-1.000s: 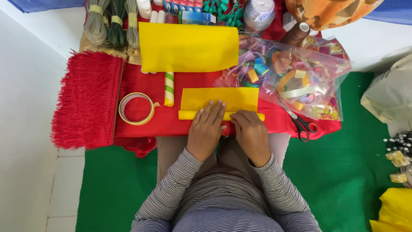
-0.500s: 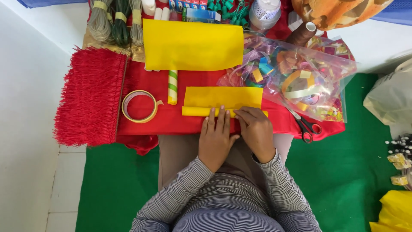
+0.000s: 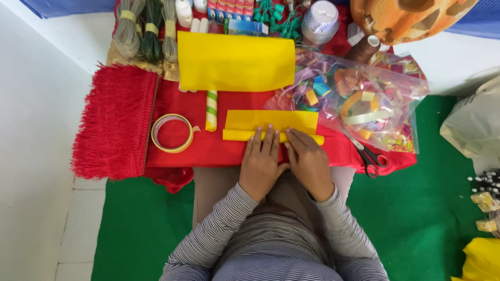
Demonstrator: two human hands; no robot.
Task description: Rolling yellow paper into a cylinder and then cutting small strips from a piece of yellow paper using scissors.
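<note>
Head view, straight down onto a low worktop [image 3: 219, 151] draped in red cloth. Left hand [image 3: 260, 164] and right hand [image 3: 310, 164] flat, fingers spread narrow, pressing side by side on the near folded edge of a yellow sheet [image 3: 271, 120]. Nothing gripped; palms down, fingertips on the rolled or doubled strip along the front of that sheet. Sheet itself at the middle of the cloth, just ahead of the lap.

Likely trouble: fold creeping askew if one hand presses harder than the other, since the strip already juts past the sheet's right corner. Soft, felt-like stuff by the look of it, so a crease may spring back open once released. Scissors [image 3: 371, 156] near the right wrist, at the cloth's edge; a sweep of the forearm could knock them off. Tape ring [image 3: 172, 133] well clear to the left.

Textures: red fringe [image 3: 114, 122] thick and shaggy at the left end; larger yellow sheet [image 3: 235, 61] matte and smooth, lying farther back; striped green-and-white stick [image 3: 211, 110] poking out beneath it; clear plastic bag [image 3: 359, 101] glossy and crumpled, stuffed with coloured paper loops; cord hanks [image 3: 148, 31] at the far left; green mat [image 3: 416, 224] below.
</note>
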